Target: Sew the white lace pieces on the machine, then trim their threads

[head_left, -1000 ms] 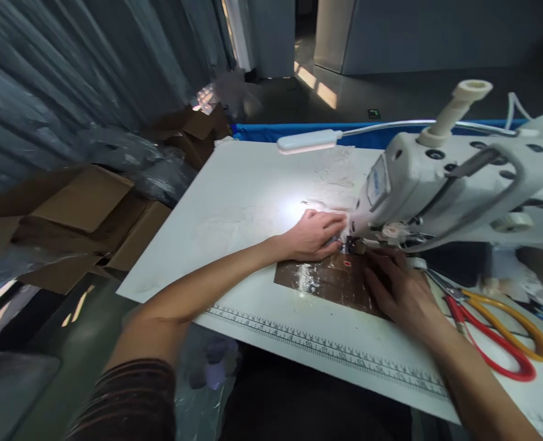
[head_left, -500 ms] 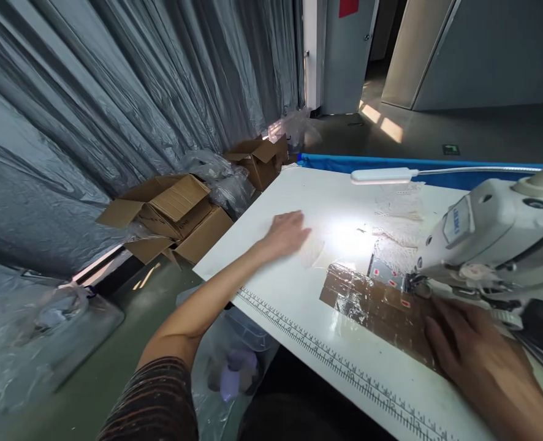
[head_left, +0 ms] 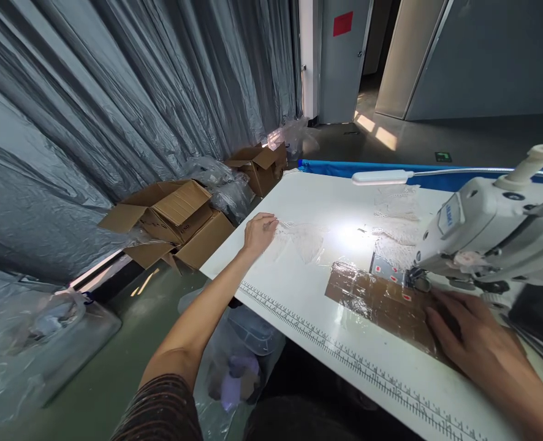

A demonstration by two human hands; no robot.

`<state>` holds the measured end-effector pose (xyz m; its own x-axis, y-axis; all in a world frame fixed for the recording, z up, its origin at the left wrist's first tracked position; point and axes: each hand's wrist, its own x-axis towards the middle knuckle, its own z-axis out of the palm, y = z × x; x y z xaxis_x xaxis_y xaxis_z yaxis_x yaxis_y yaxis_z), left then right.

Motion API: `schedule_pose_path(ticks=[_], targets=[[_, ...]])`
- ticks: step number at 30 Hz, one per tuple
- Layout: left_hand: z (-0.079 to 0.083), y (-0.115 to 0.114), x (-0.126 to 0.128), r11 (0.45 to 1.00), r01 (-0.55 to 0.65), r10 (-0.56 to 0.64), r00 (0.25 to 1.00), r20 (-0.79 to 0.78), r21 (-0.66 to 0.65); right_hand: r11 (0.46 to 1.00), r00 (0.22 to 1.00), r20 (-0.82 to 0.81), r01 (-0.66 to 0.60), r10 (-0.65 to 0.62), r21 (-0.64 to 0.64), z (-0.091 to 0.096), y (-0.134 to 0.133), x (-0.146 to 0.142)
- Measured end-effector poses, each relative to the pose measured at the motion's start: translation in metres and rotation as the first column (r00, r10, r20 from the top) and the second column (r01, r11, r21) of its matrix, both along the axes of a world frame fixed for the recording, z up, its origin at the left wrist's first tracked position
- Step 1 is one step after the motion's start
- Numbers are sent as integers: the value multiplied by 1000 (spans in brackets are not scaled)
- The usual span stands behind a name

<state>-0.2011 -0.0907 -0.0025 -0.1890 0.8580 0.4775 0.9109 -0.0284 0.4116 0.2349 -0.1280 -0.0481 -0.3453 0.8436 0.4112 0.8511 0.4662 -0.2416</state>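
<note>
My left hand (head_left: 258, 236) is closed, its thumb and fingers pinching the end of a thin, whitish lace strip (head_left: 301, 236) that lies across the white sewing table toward the bright lamp spot. My right hand (head_left: 476, 331) rests at the right end of a brown, tape-covered board (head_left: 368, 300), just in front of the sewing machine's needle area (head_left: 416, 278). Its thumb and forefinger are apart; the other fingers are partly hidden. The white sewing machine (head_left: 478, 226) stands over the board's far right corner. More lace pieces (head_left: 395, 236) lie left of the machine head.
A slim lamp (head_left: 382, 177) on a flexible neck hangs above the table. A printed ruler (head_left: 317, 337) runs along the near edge. Open cardboard boxes (head_left: 170, 214) and plastic bags stand on the floor at left, before a grey curtain (head_left: 138, 92). Scissors-like metal (head_left: 535, 349) lies far right.
My left hand has moved left, away from the machine, and now pinches the lace, which is stretched out more. My right hand has stayed nearly still. The view has shifted slightly.
</note>
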Motion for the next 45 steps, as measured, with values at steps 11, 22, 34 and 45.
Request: schedule_pose_path(ticks=[11,22,34,45], targets=[[27,-61,123,501,850,-827,526,201,-164,920,905,-246,-379,346,-101,52,-47,-44],[56,-43,158,418,893,-703,434,563,-166,518,812,-580,-522,59,-678,74,-52,-6],[7,3,164,773,603,-631,764,-136,-196,832,921,-169,224,-352,-508,53,5,2],[0,-7,164,396,888,-915,363,-175,-233,775,981,-144,11,-132,-632,65,0,24]])
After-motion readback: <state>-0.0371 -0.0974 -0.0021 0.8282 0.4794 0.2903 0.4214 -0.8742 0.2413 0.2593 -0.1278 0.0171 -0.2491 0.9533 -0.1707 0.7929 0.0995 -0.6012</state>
